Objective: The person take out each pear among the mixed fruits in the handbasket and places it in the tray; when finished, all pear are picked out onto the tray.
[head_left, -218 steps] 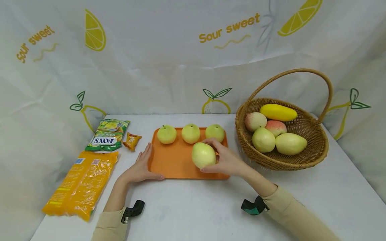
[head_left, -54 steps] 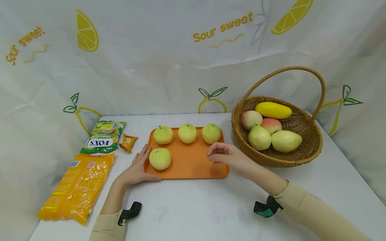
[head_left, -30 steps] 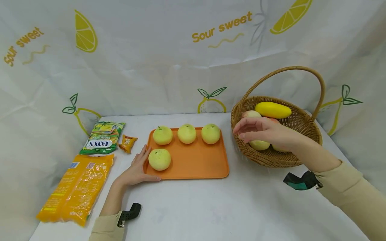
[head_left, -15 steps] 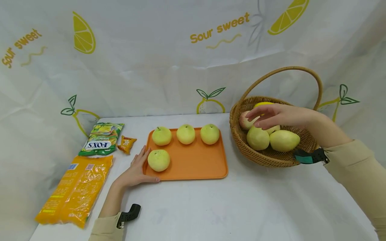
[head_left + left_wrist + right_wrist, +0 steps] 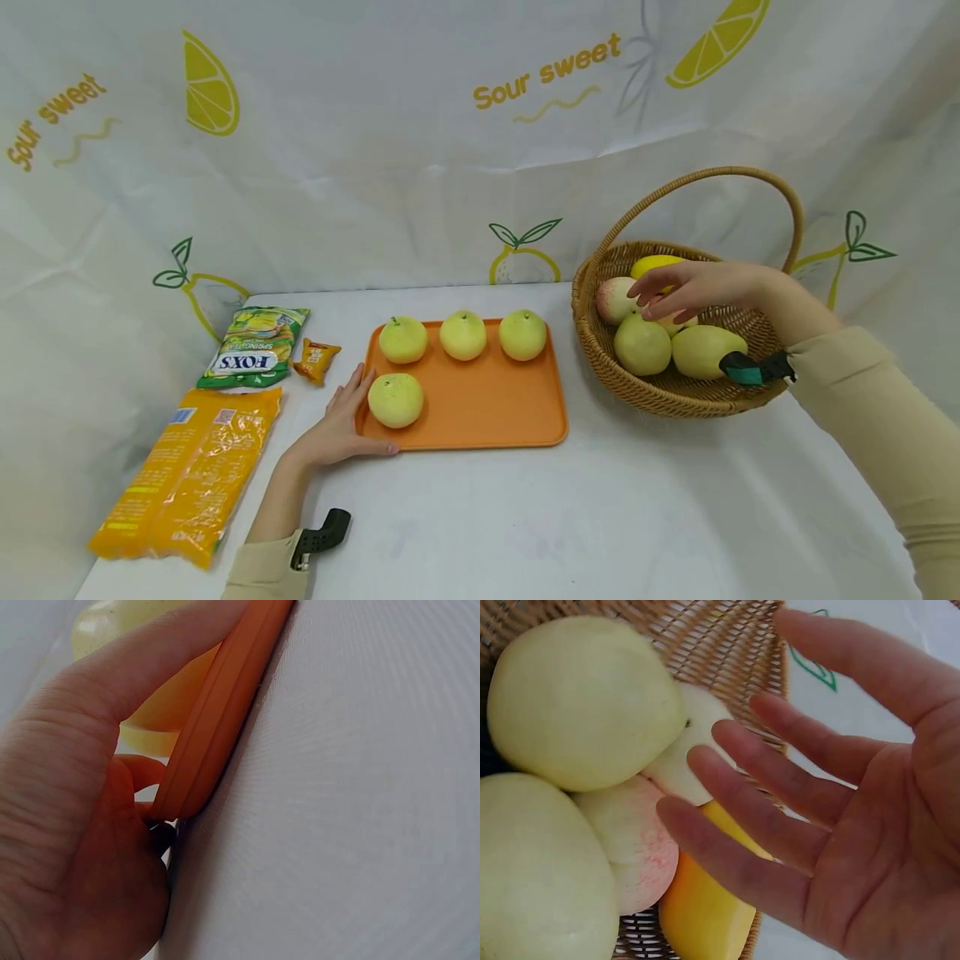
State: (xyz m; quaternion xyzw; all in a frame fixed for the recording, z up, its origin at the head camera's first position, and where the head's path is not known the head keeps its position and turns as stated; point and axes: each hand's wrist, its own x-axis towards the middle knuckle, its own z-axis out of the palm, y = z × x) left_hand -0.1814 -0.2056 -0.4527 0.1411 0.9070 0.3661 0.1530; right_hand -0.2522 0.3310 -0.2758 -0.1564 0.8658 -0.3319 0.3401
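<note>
My left hand lies at the near left corner of an orange tray, fingers straight along its left side and thumb along its front edge. In the left wrist view the thumb touches the tray's wall. Three round pale-green fruits stand along the tray's back, and another green fruit sits at its near left. My right hand hovers over the wicker basket, fingers spread and holding nothing. Below it lie peaches, a round green fruit, an oval green fruit and a long yellow fruit.
On the left lie a green FOX'S candy bag, a small orange wrapped snack and a large orange packet. The basket's tall handle arches behind my right hand. A white printed cloth hangs behind the table.
The green fruit my right hand held over the tray now sits at the tray's near left. That hand, released, has moved right, above the basket. My left hand stays at the tray.
</note>
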